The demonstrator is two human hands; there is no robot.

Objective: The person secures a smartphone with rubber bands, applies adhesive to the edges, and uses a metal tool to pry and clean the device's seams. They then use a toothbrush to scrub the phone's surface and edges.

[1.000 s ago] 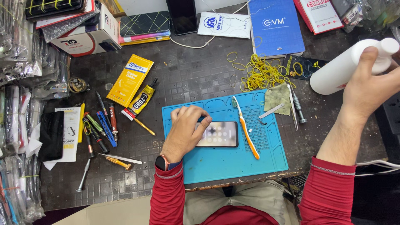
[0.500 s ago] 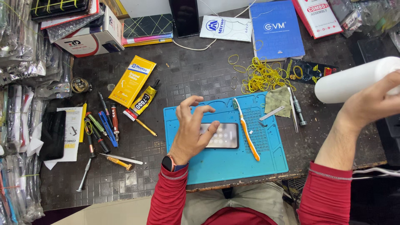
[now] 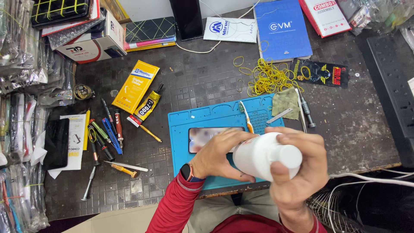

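Both my hands hold a white plastic bottle (image 3: 263,156) over the near edge of a blue repair mat (image 3: 185,151). My right hand (image 3: 297,172) grips the bottle's capped end, thumb across the cap. My left hand (image 3: 222,153) wraps the bottle's body from the left. Under my left hand lies a smartphone (image 3: 202,137) flat on the mat, screen up, its right part hidden by my hands. An orange-handled toothbrush (image 3: 246,115) lies on the mat just beyond the bottle.
Yellow rubber bands (image 3: 269,77) and a green cloth (image 3: 285,103) lie behind the mat. Left of it are a glue tube (image 3: 146,108), a yellow packet (image 3: 136,86), screwdrivers and pens (image 3: 103,133), and a black phone (image 3: 56,143). Boxes line the back edge.
My right hand brought the white bottle from the far right down to the mat. My left hand left the phone's screen and took hold of the bottle's body.
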